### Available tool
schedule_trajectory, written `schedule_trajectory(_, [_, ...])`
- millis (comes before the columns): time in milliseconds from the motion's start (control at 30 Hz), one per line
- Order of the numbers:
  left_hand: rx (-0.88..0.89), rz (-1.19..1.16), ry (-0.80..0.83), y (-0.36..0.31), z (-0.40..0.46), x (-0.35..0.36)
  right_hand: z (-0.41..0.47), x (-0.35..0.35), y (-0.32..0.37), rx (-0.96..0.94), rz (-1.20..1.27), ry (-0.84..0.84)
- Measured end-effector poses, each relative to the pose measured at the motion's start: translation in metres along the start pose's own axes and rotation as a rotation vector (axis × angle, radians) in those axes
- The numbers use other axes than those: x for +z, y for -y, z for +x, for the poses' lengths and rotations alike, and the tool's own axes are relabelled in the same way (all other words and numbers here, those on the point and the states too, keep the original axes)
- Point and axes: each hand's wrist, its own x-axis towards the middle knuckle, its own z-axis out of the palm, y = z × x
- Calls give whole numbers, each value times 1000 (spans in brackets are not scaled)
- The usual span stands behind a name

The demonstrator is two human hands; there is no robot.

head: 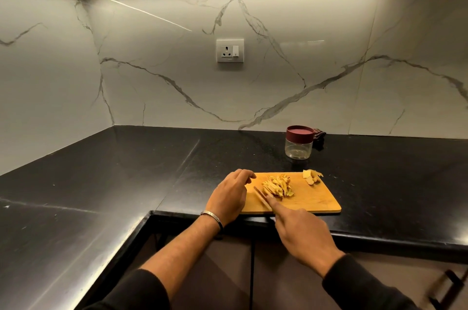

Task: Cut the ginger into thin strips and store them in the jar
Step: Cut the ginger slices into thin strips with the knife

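Your right hand [302, 231] sits nearest, fingers wrapped round a knife [262, 199] with the forefinger laid along its back; the blade angles away to the left across the wooden cutting board [314, 202], its edge against the near side of the ginger strips [278, 185]. Your left hand [231, 195] rests on the board's left end, knuckles bent and fingertips curled down just beside the pile; it has hold of nothing, and a metal bangle [212, 217] circles that wrist. The strips lie heaped in the middle of the board. At the board's far right corner lie a few uncut ginger pieces [312, 177], well apart from the pile. Beyond the board, on the black counter [126, 170], stands the clear jar [298, 142], upright with its maroon lid [300, 131] on. Behind it a dark cloth [319, 136] lies against the marble wall, where a socket [230, 50] is mounted higher up.
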Motion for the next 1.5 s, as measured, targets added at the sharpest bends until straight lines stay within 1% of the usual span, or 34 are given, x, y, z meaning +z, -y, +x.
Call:
schedule_trajectory(100, [-1,-2,0,-1,0,0,-3,1,2,-34,-4,-2])
schedule_trajectory(233, [-4,0,-7,-1,-1,0,4,-1,-6,17,-25,-23])
schedule_trajectory(367, [-11,2,-3,-2,-1,-1,1,-1,-1,-41,-6,-6])
schedule_trajectory(467, [-10,8,7,-2,-1,-1,6,-1,-4,-10,-36,-7])
schedule_trajectory(533, [-14,9,16,-2,-1,-2,9,-4,-6,-3,-5,-25])
schedule_trajectory(633, [-20,9,28,-2,-1,-2,11,-12,-9,-16,103,-63])
schedule_trajectory(700, [-20,8,36,-2,-1,-2,14,-17,-18,-1,153,-134])
schedule_trajectory(767, [-18,11,36,-3,-1,-3,20,-21,-32,45,122,-209])
schedule_trajectory(833, [-22,9,32,-2,0,-2,27,-24,-45,97,40,-233])
schedule_trajectory(1000, [-19,8,32,-2,0,-2,44,-21,-65,176,-130,-133])
schedule_trajectory(1200, [-11,1,32,-2,-1,-2,54,-10,-64,192,-246,-22])
schedule_trajectory(1400, [7,-2,23,-1,-1,-3,56,-15,-62,182,-347,13])
schedule_trajectory(1500, [14,-10,14,-3,-2,-3,54,-18,-63,180,-349,-23])
